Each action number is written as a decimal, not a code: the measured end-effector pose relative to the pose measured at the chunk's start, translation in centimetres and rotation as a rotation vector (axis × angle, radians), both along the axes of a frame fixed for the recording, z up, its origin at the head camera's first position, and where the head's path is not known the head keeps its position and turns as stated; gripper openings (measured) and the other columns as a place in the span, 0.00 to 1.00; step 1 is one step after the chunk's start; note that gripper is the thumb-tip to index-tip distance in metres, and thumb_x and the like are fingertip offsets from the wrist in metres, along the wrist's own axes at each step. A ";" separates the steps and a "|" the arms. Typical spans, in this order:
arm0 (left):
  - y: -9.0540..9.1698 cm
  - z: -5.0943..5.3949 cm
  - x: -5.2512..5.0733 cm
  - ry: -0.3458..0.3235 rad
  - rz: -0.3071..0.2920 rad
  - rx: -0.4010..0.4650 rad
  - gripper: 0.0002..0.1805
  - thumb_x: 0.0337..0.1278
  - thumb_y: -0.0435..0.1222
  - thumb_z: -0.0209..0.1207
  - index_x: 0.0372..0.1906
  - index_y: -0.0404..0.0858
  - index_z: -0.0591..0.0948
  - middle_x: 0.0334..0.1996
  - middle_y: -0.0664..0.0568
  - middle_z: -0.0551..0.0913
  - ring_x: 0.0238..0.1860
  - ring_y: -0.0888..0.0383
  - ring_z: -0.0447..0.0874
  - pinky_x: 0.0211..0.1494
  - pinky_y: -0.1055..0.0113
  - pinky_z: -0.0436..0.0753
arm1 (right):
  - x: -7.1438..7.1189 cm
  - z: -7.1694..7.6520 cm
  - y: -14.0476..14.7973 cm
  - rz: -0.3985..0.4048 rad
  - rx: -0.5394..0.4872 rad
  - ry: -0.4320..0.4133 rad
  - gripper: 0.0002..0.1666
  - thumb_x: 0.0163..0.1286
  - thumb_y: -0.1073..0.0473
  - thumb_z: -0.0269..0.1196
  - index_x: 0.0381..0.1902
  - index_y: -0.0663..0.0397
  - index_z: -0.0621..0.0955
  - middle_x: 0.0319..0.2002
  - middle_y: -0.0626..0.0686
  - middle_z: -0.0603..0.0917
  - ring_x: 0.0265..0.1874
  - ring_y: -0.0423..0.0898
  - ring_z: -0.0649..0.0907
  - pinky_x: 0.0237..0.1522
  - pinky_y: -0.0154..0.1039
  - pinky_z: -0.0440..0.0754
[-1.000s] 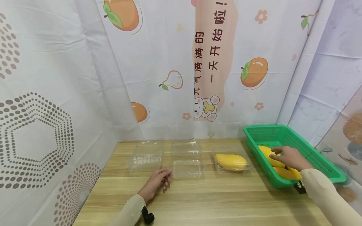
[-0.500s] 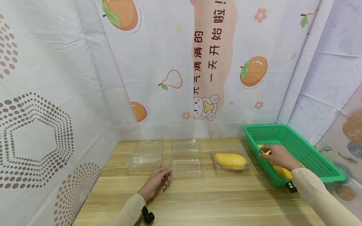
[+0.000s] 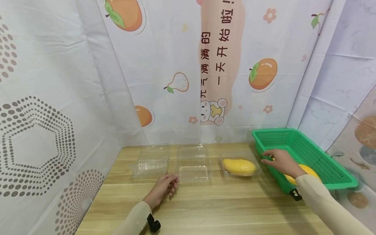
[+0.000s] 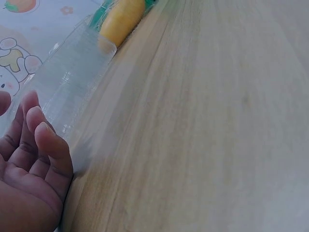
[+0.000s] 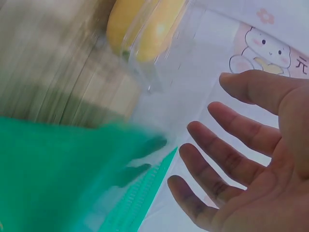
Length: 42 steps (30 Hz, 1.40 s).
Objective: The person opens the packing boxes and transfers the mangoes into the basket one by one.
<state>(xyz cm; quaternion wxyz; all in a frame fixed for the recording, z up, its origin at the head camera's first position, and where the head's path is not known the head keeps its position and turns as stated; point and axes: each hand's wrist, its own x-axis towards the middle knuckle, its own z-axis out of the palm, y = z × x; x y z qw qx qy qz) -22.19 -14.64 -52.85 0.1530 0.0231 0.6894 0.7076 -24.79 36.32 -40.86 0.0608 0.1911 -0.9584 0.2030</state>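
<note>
In the head view my right hand hovers over the left rim of the green plastic basket. Its fingers are spread and hold nothing, as the right wrist view shows. Yellow mangoes lie in the basket, partly hidden by that hand and sleeve. Left of the basket, another mango sits in a clear plastic box. My left hand rests on the table with loosely bent fingers, holding nothing. Just beyond its fingertips stands a clear box with its lid up.
A further clear plastic box stands at the left on the wooden table. Printed curtains hang right behind the table's back edge and along both sides.
My right hand has moved left, from above the mangoes to the basket's left rim. My left hand and the boxes have stayed where they were.
</note>
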 end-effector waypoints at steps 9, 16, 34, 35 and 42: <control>-0.1 0.1 0.0 0.008 -0.008 -0.005 0.21 0.74 0.49 0.58 0.40 0.33 0.81 0.26 0.54 0.80 0.23 0.62 0.73 0.25 0.70 0.76 | -0.2 -0.3 -2.2 0.068 -0.042 -0.016 0.18 0.70 0.59 0.70 0.51 0.67 0.86 0.48 0.63 0.87 0.46 0.62 0.85 0.45 0.57 0.84; -0.1 0.4 0.0 0.006 -0.002 -0.015 0.20 0.76 0.48 0.56 0.40 0.33 0.81 0.26 0.54 0.80 0.23 0.62 0.73 0.25 0.70 0.76 | -0.7 -1.0 -3.5 0.085 -0.059 -0.054 0.17 0.72 0.58 0.68 0.52 0.65 0.86 0.48 0.60 0.87 0.46 0.59 0.85 0.45 0.55 0.84; 0.3 0.0 0.0 0.008 -0.075 0.004 0.25 0.74 0.52 0.57 0.43 0.30 0.81 0.28 0.53 0.81 0.24 0.62 0.74 0.25 0.72 0.76 | -0.7 -2.4 -6.4 0.105 -0.026 -0.040 0.14 0.71 0.58 0.69 0.49 0.61 0.87 0.46 0.55 0.88 0.46 0.57 0.84 0.47 0.56 0.83; 0.4 0.0 0.0 0.011 -0.086 0.000 0.25 0.75 0.51 0.57 0.44 0.28 0.81 0.28 0.53 0.81 0.24 0.62 0.74 0.25 0.72 0.76 | -0.7 -2.4 -6.5 0.115 -0.029 -0.035 0.14 0.70 0.59 0.69 0.49 0.62 0.87 0.46 0.56 0.89 0.45 0.58 0.84 0.47 0.56 0.83; 1.4 0.2 0.2 0.018 -0.132 -0.041 0.22 0.78 0.44 0.54 0.44 0.25 0.80 0.28 0.51 0.81 0.24 0.62 0.75 0.24 0.72 0.76 | -0.7 -2.4 -7.5 0.149 -0.036 -0.044 0.12 0.69 0.61 0.70 0.47 0.62 0.87 0.45 0.56 0.89 0.43 0.57 0.84 0.46 0.55 0.83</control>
